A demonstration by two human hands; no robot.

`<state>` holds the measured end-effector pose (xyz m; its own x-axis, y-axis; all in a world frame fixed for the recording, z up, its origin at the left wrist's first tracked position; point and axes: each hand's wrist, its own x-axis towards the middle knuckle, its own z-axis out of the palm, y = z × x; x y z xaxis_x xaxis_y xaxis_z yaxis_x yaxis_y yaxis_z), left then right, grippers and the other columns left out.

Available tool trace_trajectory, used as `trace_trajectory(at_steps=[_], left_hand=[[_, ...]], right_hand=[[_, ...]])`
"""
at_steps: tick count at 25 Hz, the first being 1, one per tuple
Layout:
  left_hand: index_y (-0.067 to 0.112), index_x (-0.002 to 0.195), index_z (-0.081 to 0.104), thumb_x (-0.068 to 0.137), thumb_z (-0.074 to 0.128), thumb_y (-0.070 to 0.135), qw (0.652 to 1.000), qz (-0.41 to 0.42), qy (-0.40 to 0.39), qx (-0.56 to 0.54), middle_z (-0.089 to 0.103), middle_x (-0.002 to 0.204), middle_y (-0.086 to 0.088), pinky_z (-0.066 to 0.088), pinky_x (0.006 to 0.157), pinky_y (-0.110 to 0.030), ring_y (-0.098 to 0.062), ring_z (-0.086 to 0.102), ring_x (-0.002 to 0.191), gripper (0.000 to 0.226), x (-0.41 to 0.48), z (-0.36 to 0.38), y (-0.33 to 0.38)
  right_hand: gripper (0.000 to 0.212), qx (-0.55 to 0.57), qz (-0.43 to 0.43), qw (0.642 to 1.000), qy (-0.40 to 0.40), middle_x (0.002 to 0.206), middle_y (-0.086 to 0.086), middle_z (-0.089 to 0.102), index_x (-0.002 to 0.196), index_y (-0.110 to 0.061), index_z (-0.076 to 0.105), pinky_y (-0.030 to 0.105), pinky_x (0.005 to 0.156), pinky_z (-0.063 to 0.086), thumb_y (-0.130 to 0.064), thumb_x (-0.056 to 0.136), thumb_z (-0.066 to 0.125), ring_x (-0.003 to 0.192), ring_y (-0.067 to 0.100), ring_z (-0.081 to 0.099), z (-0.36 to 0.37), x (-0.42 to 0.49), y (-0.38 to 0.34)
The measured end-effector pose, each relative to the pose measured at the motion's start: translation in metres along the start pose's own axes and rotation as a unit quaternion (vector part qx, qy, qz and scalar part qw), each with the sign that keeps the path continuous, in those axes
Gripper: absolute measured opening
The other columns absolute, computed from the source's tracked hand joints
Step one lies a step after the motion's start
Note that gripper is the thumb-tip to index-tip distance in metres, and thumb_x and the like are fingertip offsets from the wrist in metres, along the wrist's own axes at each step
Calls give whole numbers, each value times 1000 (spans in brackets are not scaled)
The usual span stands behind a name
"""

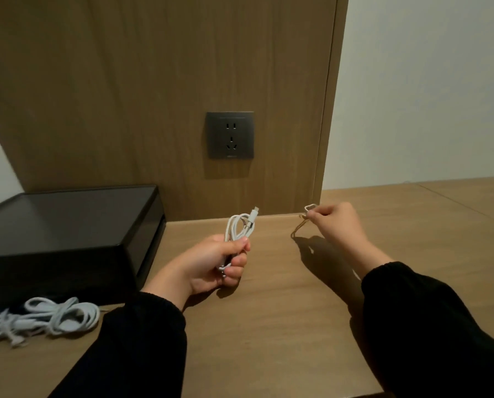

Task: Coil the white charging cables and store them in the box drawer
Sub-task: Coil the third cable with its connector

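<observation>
My left hand (217, 262) grips a coiled white charging cable (240, 226), its loops and a plug end sticking up above my fist. To its right, my right hand (337, 222) pinches a small thin tie (307, 214), looped at the top, with its tail hanging down toward the table. A black box (67, 231) with a shut drawer stands at the left on the wooden table (268, 311). More white cables (42, 317) lie in a loose pile in front of the box, near the table's front left edge.
A wood-panelled wall with a dark power socket (230, 135) rises behind the table. A white wall stands at the right, beyond the panel's edge. Black sleeves cover both my forearms.
</observation>
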<state>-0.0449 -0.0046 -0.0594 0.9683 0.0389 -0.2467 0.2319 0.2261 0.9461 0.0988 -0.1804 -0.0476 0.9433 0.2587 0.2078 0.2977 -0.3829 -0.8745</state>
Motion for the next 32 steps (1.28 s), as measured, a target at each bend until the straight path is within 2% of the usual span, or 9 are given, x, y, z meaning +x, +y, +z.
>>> trace_trajectory(at_steps=[8,13,16,20,22,24,26,29,32], left_hand=[[10,84,52,91,51,23,990,-46,-129,20,43,56,2,29,38,-14,-5,38,40,16,-37,-31,-1],[10,87,53,97,45,21,989,-66,-129,29,45,57,2,31,39,-14,-4,39,41,17,-31,-30,1],[10,85,52,96,45,21,991,-69,-110,12,42,56,3,28,38,-14,-4,37,40,17,-30,-29,1],[9,85,51,91,51,19,992,-44,-74,-93,41,55,3,28,36,-13,-4,37,38,12,-32,-31,1],[8,84,52,87,54,20,988,-9,-38,-151,40,54,4,27,35,-13,-4,36,37,12,-33,-33,3],[8,82,52,82,59,24,984,27,29,-171,39,51,4,25,33,-13,-3,35,35,17,-33,-34,4],[8,82,53,77,62,34,982,43,91,-158,38,49,4,25,33,-14,-4,34,34,28,-31,-35,5],[6,86,53,82,57,47,982,46,159,-94,38,50,3,27,34,-15,-5,33,35,41,-29,-34,4],[2,91,59,89,49,54,971,51,233,11,40,48,4,27,34,-17,-6,33,36,52,-26,-33,1]], right_hand=[[13,27,-135,990,-39,80,-8,65,93,-18,72,17,65,48,-14,87,61,80,8,60,25,-43,-30],[15,-20,-293,955,-49,72,-15,59,94,-13,72,8,59,43,-6,83,64,72,-2,56,28,-56,-33],[16,-31,-346,934,-83,68,-12,54,90,-12,73,11,56,41,-2,81,65,70,2,53,30,-62,-34],[17,-102,-295,935,-170,72,-14,58,88,-19,74,13,61,40,-6,83,64,69,3,54,35,-65,-31],[16,-119,-244,947,-169,77,-13,62,91,-21,73,15,68,45,-11,86,61,76,3,57,33,-62,-28],[15,-104,-201,961,-161,79,-7,64,91,-22,71,19,66,47,-16,89,58,74,7,57,29,-58,-27],[20,-88,-173,966,-169,79,1,63,88,-23,70,22,57,42,-14,92,52,68,13,53,26,-52,-27],[27,-134,-149,968,-153,84,0,60,97,-18,70,18,61,41,-3,92,48,74,13,53,23,-46,-23],[15,-166,-130,973,-93,74,-3,61,96,-11,72,16,58,42,-10,88,58,70,9,56,21,-43,-19]])
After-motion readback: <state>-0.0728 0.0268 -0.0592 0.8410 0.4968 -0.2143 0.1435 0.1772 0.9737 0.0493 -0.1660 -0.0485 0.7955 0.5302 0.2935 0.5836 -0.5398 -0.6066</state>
